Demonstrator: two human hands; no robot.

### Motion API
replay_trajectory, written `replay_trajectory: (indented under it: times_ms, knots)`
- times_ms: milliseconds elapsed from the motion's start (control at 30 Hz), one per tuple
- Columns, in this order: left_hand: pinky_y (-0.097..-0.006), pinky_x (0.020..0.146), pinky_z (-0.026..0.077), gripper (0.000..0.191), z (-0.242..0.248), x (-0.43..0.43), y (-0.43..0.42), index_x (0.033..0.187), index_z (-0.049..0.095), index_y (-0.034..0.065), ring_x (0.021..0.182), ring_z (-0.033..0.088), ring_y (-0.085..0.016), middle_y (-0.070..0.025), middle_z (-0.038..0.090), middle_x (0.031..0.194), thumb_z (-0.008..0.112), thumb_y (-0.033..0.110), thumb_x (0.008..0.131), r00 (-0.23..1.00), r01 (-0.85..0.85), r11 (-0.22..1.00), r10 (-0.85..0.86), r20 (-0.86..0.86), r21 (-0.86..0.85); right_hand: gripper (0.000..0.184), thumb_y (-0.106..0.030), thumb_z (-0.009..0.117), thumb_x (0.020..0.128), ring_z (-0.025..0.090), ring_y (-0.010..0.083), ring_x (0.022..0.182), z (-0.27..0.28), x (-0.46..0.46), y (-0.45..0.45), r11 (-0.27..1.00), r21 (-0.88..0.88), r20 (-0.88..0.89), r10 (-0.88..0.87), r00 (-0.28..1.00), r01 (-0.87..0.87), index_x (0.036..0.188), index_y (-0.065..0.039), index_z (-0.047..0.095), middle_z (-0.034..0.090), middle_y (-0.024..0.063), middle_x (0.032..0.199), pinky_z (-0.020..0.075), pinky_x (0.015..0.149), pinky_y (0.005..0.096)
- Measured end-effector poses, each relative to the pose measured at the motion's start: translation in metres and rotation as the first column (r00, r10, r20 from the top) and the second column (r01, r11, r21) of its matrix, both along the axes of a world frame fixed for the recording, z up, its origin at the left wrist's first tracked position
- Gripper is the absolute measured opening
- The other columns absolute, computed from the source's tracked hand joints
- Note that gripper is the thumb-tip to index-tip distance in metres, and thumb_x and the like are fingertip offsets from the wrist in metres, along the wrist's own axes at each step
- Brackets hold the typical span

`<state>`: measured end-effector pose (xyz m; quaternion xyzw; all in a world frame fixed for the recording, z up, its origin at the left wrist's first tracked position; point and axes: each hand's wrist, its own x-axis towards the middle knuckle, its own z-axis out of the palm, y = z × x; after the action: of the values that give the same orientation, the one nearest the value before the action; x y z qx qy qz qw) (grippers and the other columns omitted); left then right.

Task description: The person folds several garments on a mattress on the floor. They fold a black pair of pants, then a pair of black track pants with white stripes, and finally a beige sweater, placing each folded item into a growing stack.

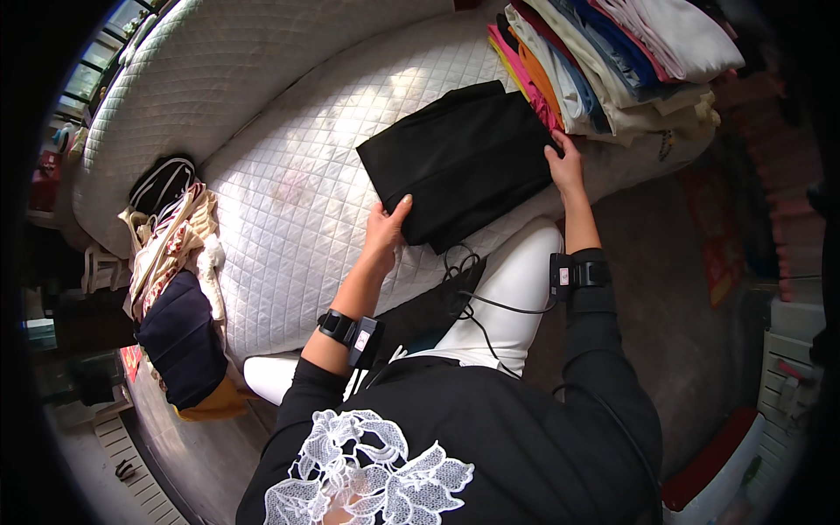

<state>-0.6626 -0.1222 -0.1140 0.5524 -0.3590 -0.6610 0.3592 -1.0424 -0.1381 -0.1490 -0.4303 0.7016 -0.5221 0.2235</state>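
A folded black garment lies before me on a white quilted sofa cover. My left hand grips its near left edge, thumb on top and the fingers hidden beneath. At the right end, my right hand holds the corner between thumb and fingers. Just beyond that corner stands a row of folded clothes in many colours, pressed side by side. The garment's far right edge reaches up to the pink and yellow pieces of that row.
On the left end of the sofa a loose heap of clothes hangs over the edge, with a dark navy garment on it. Black cables run across my lap from the wrist devices. A red-topped white box stands on the floor at right.
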Motion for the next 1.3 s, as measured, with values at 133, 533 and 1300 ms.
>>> replay_trajectory:
  times_ms: [133,533,1300]
  knots:
    - [-0.0324,0.089,0.05,0.047,0.002,-0.015,-0.002,0.127,0.056,0.0003,0.103,0.064,-0.019,-0.0104,0.067,0.116,0.075,0.02,0.089,0.98,-0.086,0.996,0.087,-0.177,0.013,0.059,-0.029,0.078,0.081,0.063,0.0326,0.116,-0.01,-0.004,-0.006,0.999,0.048,-0.149,-0.013,0.989,0.02,0.132,-0.004,0.06,0.065,0.0216,0.125,0.0482,0.098,0.0388]
    - [-0.0312,0.089,0.051,0.051,0.026,0.212,0.018,0.133,0.05,-0.004,0.102,0.064,-0.017,-0.0132,0.065,0.118,0.069,0.021,0.094,0.843,-0.217,0.95,0.298,0.448,-0.223,0.055,-0.026,0.072,0.086,0.033,0.0367,0.143,0.061,0.175,0.035,0.968,0.01,-0.731,0.18,0.658,-0.252,0.138,-0.016,0.057,0.041,0.0098,0.155,0.0259,0.112,0.0544]
    - [-0.054,0.121,0.014,0.069,0.015,0.185,-0.05,0.155,0.032,0.0103,0.151,0.02,-0.034,-0.0105,0.025,0.164,0.037,0.054,0.102,0.1,0.371,0.727,0.587,0.803,-0.578,0.064,-0.052,0.036,0.104,0.014,0.0312,0.153,0.053,0.294,-0.063,0.928,0.23,-0.781,0.355,0.514,-0.292,0.157,-0.016,0.029,0.019,0.0097,0.165,0.0084,0.12,0.0581]
